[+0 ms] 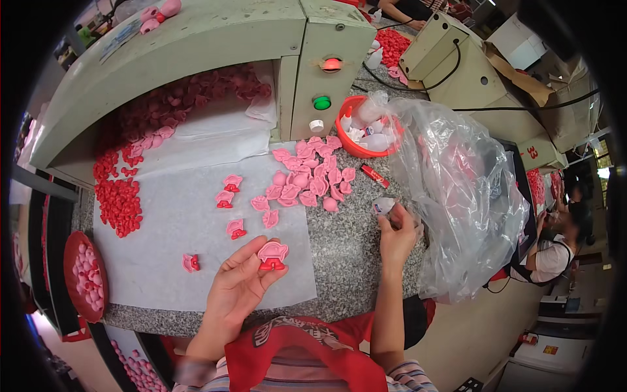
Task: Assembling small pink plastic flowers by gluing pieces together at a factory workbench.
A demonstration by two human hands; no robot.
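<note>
Between the thumb and fingers of my left hand [236, 279] is a small pink and red plastic figure piece [272, 253], held up over the white paper sheet [150, 281]. My right hand [398, 236] is closed around a small white bottle [383, 206] above the speckled stone worktop [346, 261], beside a large clear plastic bag [457, 215]. Similar joined pieces [236, 228] lie on the sheet. Beyond them spreads a pile of loose pink shell-like parts [307, 173]. A heap of small red parts [119, 206] sits at the left.
A grey-green machine [215, 49] arches over more parts at the back. An orange-red tub [367, 154] holds white bottles, with a red stick-shaped item [374, 175] near it. At the left edge stands a red bowl [77, 307] of pink pieces. Another person [552, 255] sits far right.
</note>
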